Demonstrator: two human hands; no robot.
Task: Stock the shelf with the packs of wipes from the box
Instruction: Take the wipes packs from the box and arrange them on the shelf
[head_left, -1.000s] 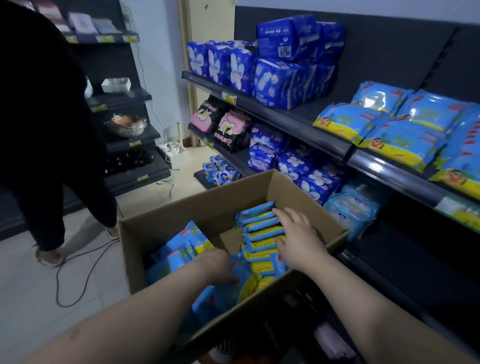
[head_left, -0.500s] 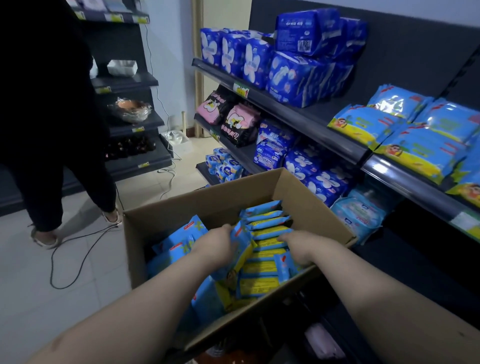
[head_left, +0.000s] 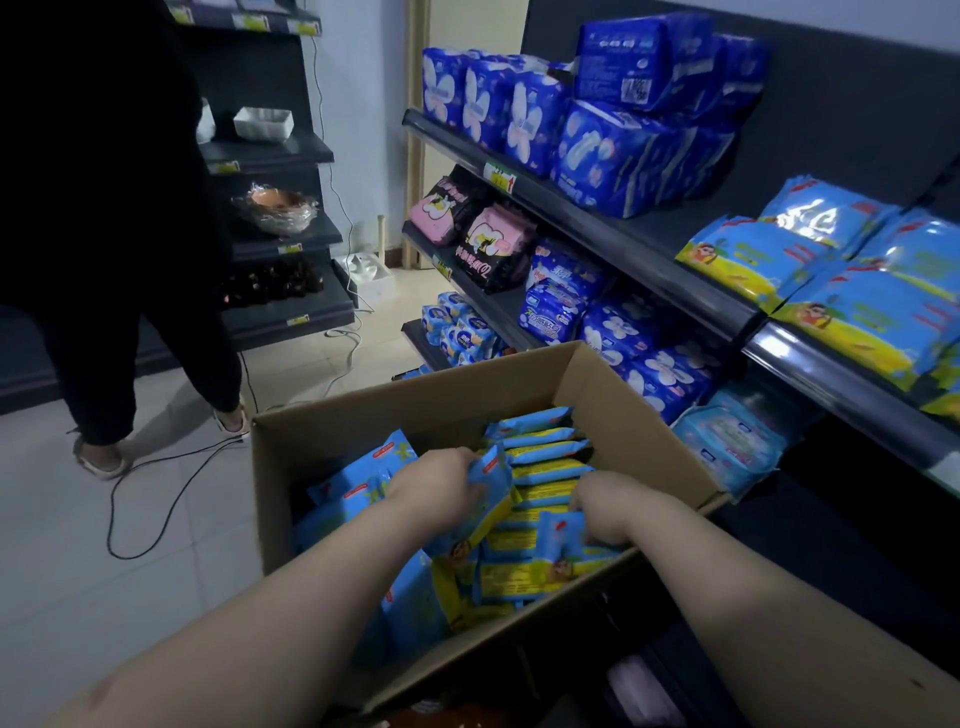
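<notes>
- up from deep in the brown cardboard box (head_left: 639, 415) a second ago to near rim height now: left hand (head_left: 436, 486), with a flat blue-and-yellow plastic pack of wipes (head_left: 491, 499) tilted in it.
- from lying flat on the upright row of packs (head_left: 540, 447) to dug in at its near end: right hand (head_left: 608, 501).
- judged as pick-up under way; nothing carried yet towards the dark metal shelf (head_left: 800, 366) at right, already bearing matching packs.
- left grip: curled round the pack's upper edge, holding it.
- right grip: fingertips hidden among packs; cannot tell whether closed on one.
</notes>
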